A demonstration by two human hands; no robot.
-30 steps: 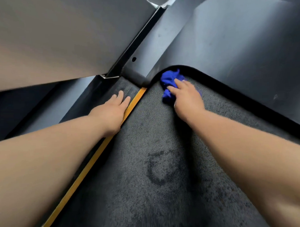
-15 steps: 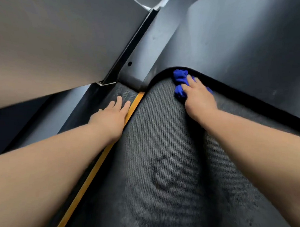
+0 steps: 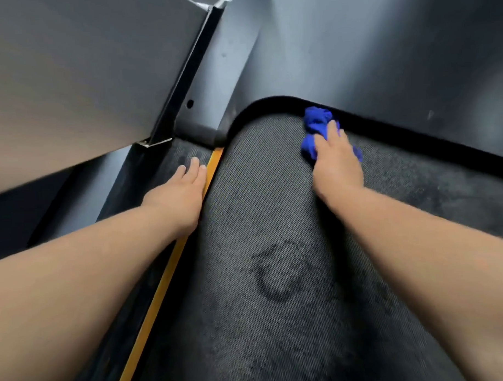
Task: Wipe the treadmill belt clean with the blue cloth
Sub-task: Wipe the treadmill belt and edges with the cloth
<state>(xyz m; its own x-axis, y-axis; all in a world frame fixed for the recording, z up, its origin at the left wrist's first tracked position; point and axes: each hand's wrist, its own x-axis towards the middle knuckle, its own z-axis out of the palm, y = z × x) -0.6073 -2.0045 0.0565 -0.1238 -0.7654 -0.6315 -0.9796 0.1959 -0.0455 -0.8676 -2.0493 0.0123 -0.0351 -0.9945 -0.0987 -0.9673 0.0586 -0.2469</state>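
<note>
The grey textured treadmill belt (image 3: pixel 273 189) fills the lower middle of the head view. At its far end, against the black curved edge of the motor cover, lies the bunched blue cloth (image 3: pixel 316 122). My right hand (image 3: pixel 336 164) lies on top of the cloth with fingers stretched forward and presses it onto the belt. Cloth shows beyond the fingertips and on both sides of the hand. My left hand (image 3: pixel 179 193) rests flat on the left side rail, fingers straight, beside the yellow stripe (image 3: pixel 160 293). A dark ring-shaped mark (image 3: pixel 279 272) sits mid-belt between my forearms.
The dark motor cover (image 3: pixel 382 57) rises behind the belt and curves down the right side. A black upright post (image 3: pixel 189 64) stands at the far left corner, with a grey panel (image 3: pixel 69 82) to its left. Darker smudges spread over the near belt.
My right hand has slid the blue cloth rightward along the belt's far curved edge, from near the left corner toward the middle. My left hand has stayed on the side rail.
</note>
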